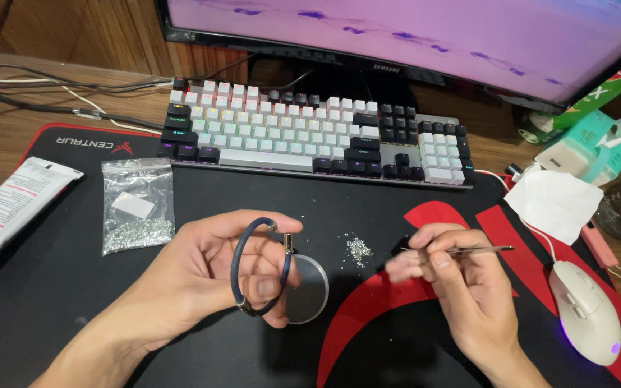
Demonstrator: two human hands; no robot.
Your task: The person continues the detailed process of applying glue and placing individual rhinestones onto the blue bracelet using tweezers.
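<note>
The bracelet [261, 266], a dark blue cord loop with metal ends, sits upright in the left hand [213, 276], pinched between thumb and fingers above a round clear disc [309, 287] on the black and red mat [59, 302]. The right hand [461, 276] is closed on thin tweezers [468, 250], tips blurred and pointing toward a small heap of crystals [358, 250] lying loose on the mat between the hands. Further out are a bag [138, 205] of more crystals, a tube [8, 208], a keyboard [310, 133], a tissue [555, 201] and a mouse [585, 310]. The loose heap looks easy to scatter if a wrist or the tweezers brush it, and a stone gripped too hard could flick away.
</note>
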